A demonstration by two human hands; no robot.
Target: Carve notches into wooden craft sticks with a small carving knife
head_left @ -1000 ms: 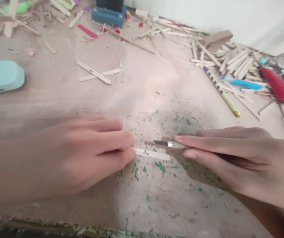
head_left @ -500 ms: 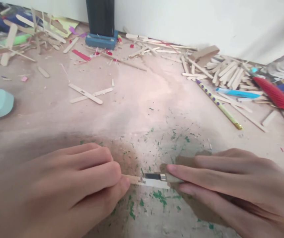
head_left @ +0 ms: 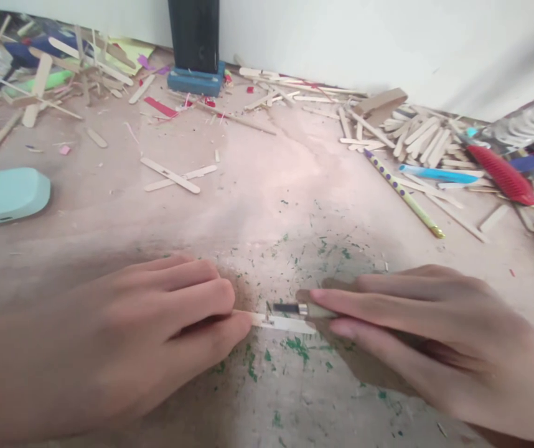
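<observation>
My left hand (head_left: 187, 330) pinches one end of a pale wooden craft stick (head_left: 290, 324), pressing it to the table. A small notch shows in the stick just beyond my left fingertips. My right hand (head_left: 416, 336) is closed around the light-coloured handle of a craft knife (head_left: 290, 308). The dark blade and silver collar point left, along the stick's far edge, with the tip close to the notch. Whether the tip touches the wood I cannot tell. Green flecks (head_left: 299, 348) mark the table around both hands.
Two crossed craft sticks (head_left: 178, 175) lie beyond my left hand, with a mint-coloured case (head_left: 10, 195) at far left. A spotted pencil (head_left: 404, 194), a blue stick (head_left: 437, 174), a red-handled tool (head_left: 503, 175) and piled sticks (head_left: 423, 134) lie right. A black upright block (head_left: 195, 37) stands behind.
The knife blade has shifted from over the stick to its far edge. Both hands and the stick appear slightly higher in view, and the background has shifted a little as the camera turned.
</observation>
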